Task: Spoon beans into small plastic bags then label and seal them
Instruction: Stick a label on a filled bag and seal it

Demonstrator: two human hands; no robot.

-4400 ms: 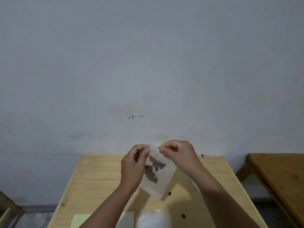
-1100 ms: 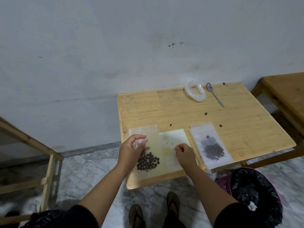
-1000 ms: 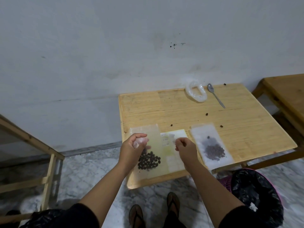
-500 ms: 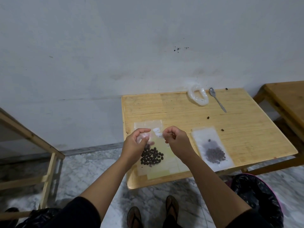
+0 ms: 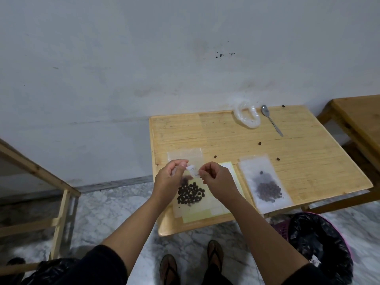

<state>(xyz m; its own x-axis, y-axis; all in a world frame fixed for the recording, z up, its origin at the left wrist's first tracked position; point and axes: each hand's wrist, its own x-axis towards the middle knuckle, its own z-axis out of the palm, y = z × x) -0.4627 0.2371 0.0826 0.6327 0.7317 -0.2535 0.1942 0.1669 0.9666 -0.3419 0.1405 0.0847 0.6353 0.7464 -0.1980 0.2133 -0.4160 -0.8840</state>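
A clear plastic bag of dark beans is at the near left of the wooden table, over a yellow label sheet. My left hand pinches the bag's upper part. My right hand pinches one end of a small white label with writing on it, held just above the beans; its other end reaches my left fingertips. A second bag of beans lies flat to the right. A metal spoon lies at the far edge.
A crumpled clear plastic bag sits beside the spoon. Loose beans are scattered mid-table. A bin with a black liner stands on the floor at the right, another wooden table is further right, and a wooden frame is at the left.
My right hand left the label sheet with a small label and brought it up to the bag beside my left hand. The bag moved slightly right, over the sheet.
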